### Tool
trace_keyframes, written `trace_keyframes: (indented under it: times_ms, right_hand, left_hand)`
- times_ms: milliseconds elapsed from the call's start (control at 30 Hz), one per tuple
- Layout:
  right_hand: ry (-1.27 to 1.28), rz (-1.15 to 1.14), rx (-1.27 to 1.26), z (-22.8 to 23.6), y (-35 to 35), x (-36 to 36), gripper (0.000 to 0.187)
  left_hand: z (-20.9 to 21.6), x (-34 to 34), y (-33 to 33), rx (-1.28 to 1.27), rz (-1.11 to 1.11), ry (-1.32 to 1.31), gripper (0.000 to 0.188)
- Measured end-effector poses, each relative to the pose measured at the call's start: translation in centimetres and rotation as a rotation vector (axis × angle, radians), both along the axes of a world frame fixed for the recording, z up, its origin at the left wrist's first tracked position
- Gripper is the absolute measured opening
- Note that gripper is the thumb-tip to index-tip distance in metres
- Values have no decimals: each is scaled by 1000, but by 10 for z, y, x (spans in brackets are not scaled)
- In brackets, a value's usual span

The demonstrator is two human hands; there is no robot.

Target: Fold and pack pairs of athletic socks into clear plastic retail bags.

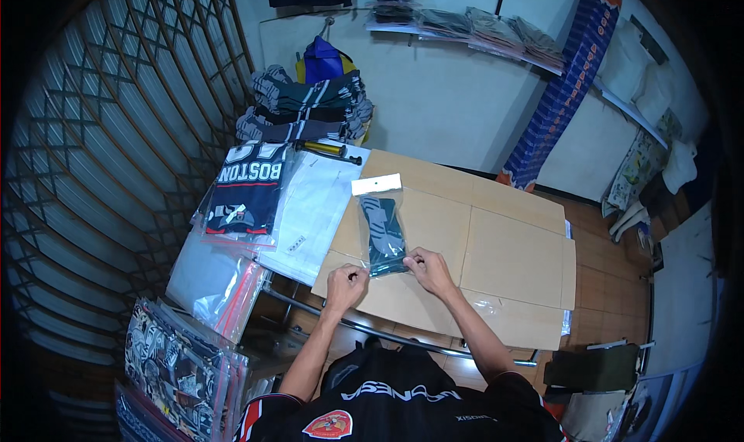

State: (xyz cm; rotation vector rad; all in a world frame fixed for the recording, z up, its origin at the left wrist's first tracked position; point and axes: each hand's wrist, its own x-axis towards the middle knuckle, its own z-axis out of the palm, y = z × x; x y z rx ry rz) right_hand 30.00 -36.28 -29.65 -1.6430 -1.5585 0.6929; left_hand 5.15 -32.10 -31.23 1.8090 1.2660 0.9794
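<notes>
A clear plastic packet (380,229) with a white header strip lies on the cardboard sheet (508,248). Inside it is a folded textile piece (381,223) in dark green and grey; its exact kind is unclear. My left hand (346,288) pinches the packet's near left corner, thumb and finger together. At the near right corner, my right hand (428,271) has its fingers closed on the packet's edge. The header strip points away from me.
Left of the cardboard, a bagged navy shirt (246,186) rests on white sheeting (314,209), with a yellow-and-black tool (329,151) behind. Bagged garments (182,364) are piled lower left. Folded textiles (310,101) stand stacked at the back. A metal rail (403,337) runs along the near edge.
</notes>
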Motion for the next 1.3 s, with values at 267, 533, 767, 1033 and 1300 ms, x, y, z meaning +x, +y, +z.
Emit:
trace_keyframes:
  times_ms: [267, 533, 767, 1033, 1300]
  right_hand:
    - [-2, -180, -58, -11, 8, -8, 20]
    - [-27, -335, -129, -9, 8, -14, 22]
    - [-13, -350, -87, -6, 5, -21, 18]
    - [35, -378, 28, -8, 3, -19, 17]
    - [-137, -81, 162, -9, -9, -10, 21]
  left_hand:
    - [-3, 12, -1, 49, 97, 77, 27]
    - [10, 24, -10, 29, 177, 191, 25]
    - [8, 26, -9, 87, 182, 230, 23]
    - [10, 31, -12, 342, 80, 88, 11]
    - [16, 30, -21, 416, -64, 326, 33]
